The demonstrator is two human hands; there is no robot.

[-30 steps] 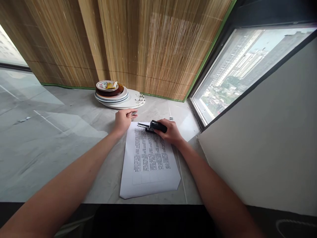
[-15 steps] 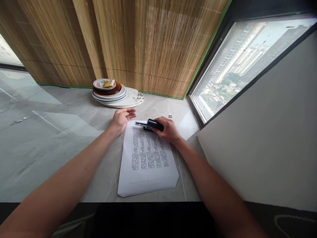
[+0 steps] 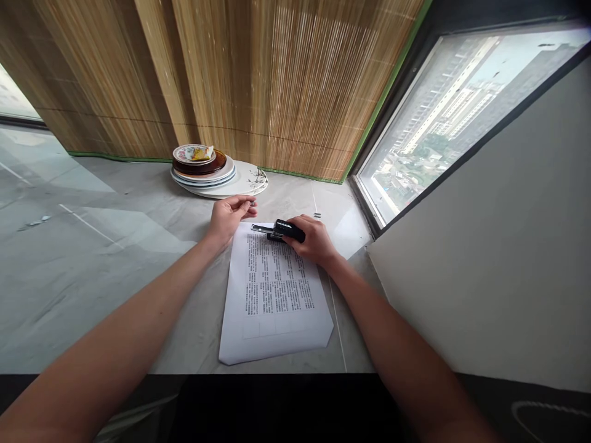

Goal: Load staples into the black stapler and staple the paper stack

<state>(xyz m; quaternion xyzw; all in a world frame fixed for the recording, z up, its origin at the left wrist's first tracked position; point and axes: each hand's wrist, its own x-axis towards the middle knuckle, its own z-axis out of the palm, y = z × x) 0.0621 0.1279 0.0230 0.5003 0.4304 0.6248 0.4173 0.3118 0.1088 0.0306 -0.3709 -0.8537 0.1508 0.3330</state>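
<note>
My right hand (image 3: 314,237) is wrapped round a black stapler (image 3: 287,229), whose lid is swung back so that the narrow metal staple channel (image 3: 262,228) points left. Under the stapler lies a sheaf of printed white paper (image 3: 277,335), text running sideways. Just beyond the paper's far left corner, my left hand (image 3: 229,216) is closed in a pinch on a small grey strip of staples (image 3: 252,203), mostly covered by the fingers. It is held apart from the channel. Two more short staple strips (image 3: 317,215) rest on the counter beyond my right hand.
Stacked plates (image 3: 203,175) with a yellow-and-white packet (image 3: 202,154) on top stand at the back of the grey counter (image 3: 115,234). Behind hangs a bamboo blind (image 3: 258,80). A window (image 3: 443,129) and a pale wall (image 3: 489,258) bound the right side. Small scraps (image 3: 39,220) lie far left.
My left hand has risen slightly, and its thumb and fingers have shifted round the staple strip, which now shows at a different angle. The right hand and stapler have stayed nearly still.
</note>
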